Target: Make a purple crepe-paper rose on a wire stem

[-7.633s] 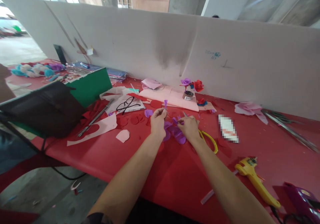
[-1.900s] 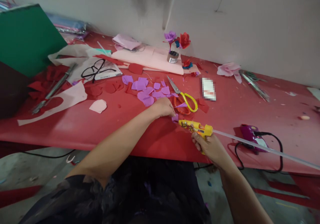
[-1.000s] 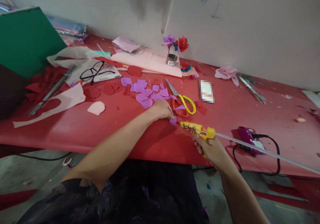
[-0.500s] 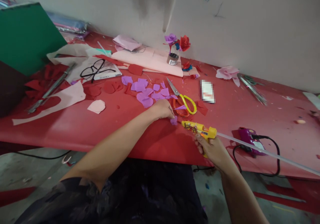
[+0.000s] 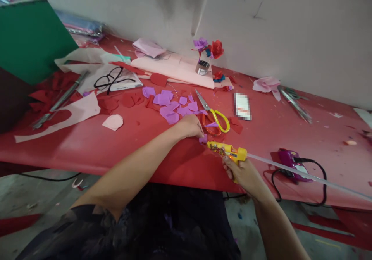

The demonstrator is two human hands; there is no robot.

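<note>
My left hand (image 5: 190, 127) is closed, its fingertips pinching a small purple paper petal (image 5: 203, 138) just above the red table. In my right hand (image 5: 240, 171) is a yellow glue gun (image 5: 228, 150), gripped by its handle, with a long clear glue stick (image 5: 279, 162) running out of its back. The gun's nozzle meets the petal's lower edge or lies very close to it; I cannot tell which. Loose purple petals (image 5: 169, 114) are scattered beyond my left hand. Scissors (image 5: 215, 114) with yellow and orange-red handles lie open beside them.
Paper flowers (image 5: 208, 49) stand in a small pot (image 5: 202, 68) at the back. Black glasses (image 5: 113, 81) and red scraps (image 5: 128, 100) lie to the left. A purple device (image 5: 293, 165) with a black cable sits at the right front. The red table's (image 5: 87, 151) front edge is near my body.
My right hand has moved the glue gun slightly left, bringing its nozzle up to the petal. My left hand keeps its pinch. The whole view has shifted a little.
</note>
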